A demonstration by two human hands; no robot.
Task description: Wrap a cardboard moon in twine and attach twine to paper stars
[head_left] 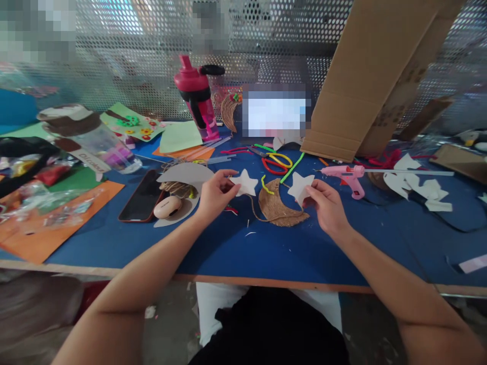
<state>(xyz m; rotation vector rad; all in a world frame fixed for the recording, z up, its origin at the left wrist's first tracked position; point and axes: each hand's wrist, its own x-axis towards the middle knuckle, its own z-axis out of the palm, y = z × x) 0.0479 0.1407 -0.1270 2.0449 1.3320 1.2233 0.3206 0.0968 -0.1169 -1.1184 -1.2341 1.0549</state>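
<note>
Between thumb and fingers, my left hand (218, 195) pinches a white star cutout (245, 183) by its left point. A second white star cutout (300, 188) is gripped at its lower right by my right hand (326, 204). Below and between the two stars lies a brown twine-wrapped crescent (279, 207), with a loose strand of twine trailing off its left side. A short yellow pipe cleaner (267, 185) rests on its upper part. Scissors with red and yellow handles (279, 163) and a green pipe cleaner (292, 168) lie just beyond.
A pink glue gun (352, 177) with a long glue stick lies right of my right hand, near white paper scraps (414, 183). Leaning cardboard (350, 86) and a pink bottle (198, 101) stand behind. At left are a phone (140, 196), an earbud case (168, 207) and a grey crescent (186, 175).
</note>
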